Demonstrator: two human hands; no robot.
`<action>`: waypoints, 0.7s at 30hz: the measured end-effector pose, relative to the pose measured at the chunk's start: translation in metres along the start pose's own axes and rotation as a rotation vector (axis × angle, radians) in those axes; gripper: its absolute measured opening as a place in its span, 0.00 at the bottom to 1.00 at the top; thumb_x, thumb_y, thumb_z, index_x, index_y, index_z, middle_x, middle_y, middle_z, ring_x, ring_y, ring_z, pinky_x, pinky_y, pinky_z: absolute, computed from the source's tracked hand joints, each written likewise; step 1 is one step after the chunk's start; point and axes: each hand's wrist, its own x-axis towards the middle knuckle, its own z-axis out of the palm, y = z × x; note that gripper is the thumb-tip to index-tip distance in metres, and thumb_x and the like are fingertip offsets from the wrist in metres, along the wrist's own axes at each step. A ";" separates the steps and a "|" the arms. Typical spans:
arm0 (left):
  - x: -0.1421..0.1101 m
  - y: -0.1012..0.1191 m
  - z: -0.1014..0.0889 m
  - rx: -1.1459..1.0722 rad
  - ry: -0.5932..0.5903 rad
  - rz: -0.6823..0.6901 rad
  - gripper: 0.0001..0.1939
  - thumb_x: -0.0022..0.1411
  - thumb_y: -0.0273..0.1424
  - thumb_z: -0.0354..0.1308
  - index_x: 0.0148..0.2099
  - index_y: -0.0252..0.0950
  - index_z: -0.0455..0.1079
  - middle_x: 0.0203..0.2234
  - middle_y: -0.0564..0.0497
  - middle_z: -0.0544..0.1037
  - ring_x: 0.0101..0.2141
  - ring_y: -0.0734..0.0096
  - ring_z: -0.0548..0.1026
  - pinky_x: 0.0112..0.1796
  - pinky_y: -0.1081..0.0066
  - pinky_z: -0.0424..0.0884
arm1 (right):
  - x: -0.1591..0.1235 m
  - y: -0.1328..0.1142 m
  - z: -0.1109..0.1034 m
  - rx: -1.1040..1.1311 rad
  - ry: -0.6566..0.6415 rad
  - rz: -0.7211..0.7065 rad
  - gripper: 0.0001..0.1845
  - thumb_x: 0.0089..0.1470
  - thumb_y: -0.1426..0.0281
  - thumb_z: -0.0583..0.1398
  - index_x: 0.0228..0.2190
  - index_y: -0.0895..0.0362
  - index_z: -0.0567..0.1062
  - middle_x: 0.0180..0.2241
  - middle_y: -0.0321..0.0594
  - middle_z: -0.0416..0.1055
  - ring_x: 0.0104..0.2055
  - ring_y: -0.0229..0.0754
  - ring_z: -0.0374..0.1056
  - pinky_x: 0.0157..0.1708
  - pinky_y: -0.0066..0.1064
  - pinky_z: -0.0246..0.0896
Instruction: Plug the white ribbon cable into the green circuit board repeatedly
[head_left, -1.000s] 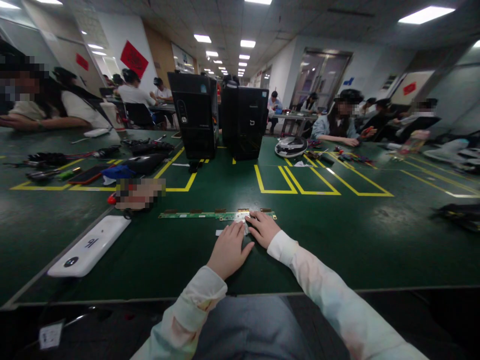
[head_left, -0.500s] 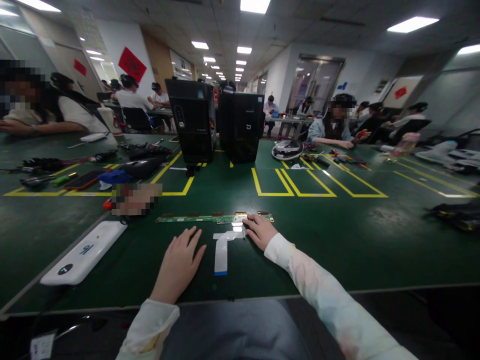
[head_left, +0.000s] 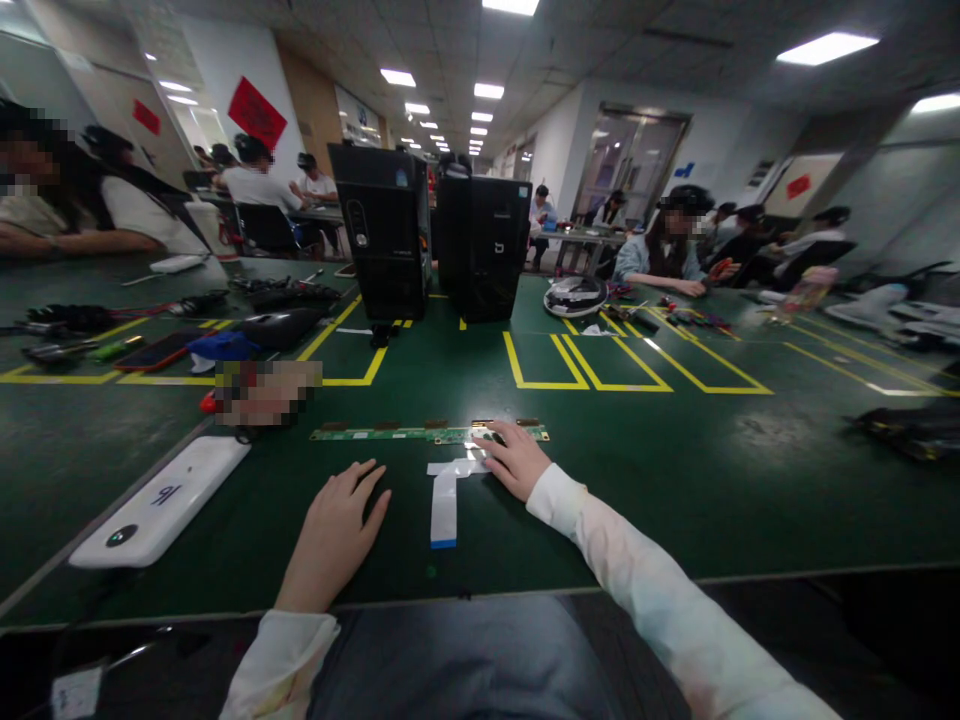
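Observation:
A long, narrow green circuit board (head_left: 409,434) lies crosswise on the green table. My right hand (head_left: 519,460) rests over its right part with fingers stretched out, their tips at the board and the end of a flat ribbon cable. That white ribbon cable (head_left: 444,505) bends toward me and ends in a blue strip on the tabletop. To the left of the cable, my left hand (head_left: 337,535) is spread low over the table, holding nothing. Whether its palm touches the surface I cannot tell.
A white power bank (head_left: 161,505) lies at the left, near a blurred-out patch. Two black computer towers (head_left: 382,240) stand at the back. Tools and a blue cloth (head_left: 221,350) lie at the back left. A coiled cable (head_left: 574,297) sits back right. Several people work beyond.
My left hand has shifted a little left, away from the ribbon cable. My right hand's fingers have moved slightly left over the board. The ribbon cable and board stay about in place.

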 end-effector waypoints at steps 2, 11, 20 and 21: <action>-0.001 0.000 0.000 -0.009 0.009 -0.002 0.23 0.66 0.41 0.44 0.55 0.34 0.69 0.54 0.40 0.72 0.55 0.52 0.69 0.54 0.50 0.65 | 0.001 -0.004 0.003 0.005 -0.027 -0.032 0.23 0.61 0.60 0.55 0.55 0.52 0.69 0.58 0.51 0.59 0.60 0.52 0.54 0.57 0.50 0.52; -0.001 0.002 -0.003 -0.030 0.019 -0.004 0.22 0.66 0.40 0.44 0.54 0.33 0.69 0.53 0.40 0.72 0.55 0.52 0.69 0.54 0.50 0.65 | -0.024 0.013 -0.003 0.020 -0.080 -0.065 0.26 0.60 0.57 0.55 0.57 0.52 0.67 0.60 0.50 0.58 0.62 0.51 0.54 0.59 0.50 0.52; -0.001 0.003 -0.004 -0.023 -0.002 -0.008 0.23 0.66 0.39 0.44 0.55 0.32 0.68 0.54 0.39 0.72 0.55 0.51 0.68 0.55 0.50 0.64 | -0.131 0.112 -0.063 0.017 -0.050 0.126 0.25 0.61 0.57 0.51 0.55 0.53 0.70 0.60 0.50 0.59 0.61 0.51 0.57 0.58 0.48 0.55; -0.001 0.003 -0.004 -0.020 -0.004 -0.011 0.23 0.66 0.39 0.44 0.55 0.32 0.68 0.54 0.39 0.72 0.55 0.51 0.68 0.55 0.50 0.64 | -0.148 0.125 -0.070 0.004 -0.046 0.167 0.25 0.61 0.57 0.50 0.54 0.53 0.71 0.60 0.49 0.60 0.61 0.50 0.57 0.58 0.47 0.55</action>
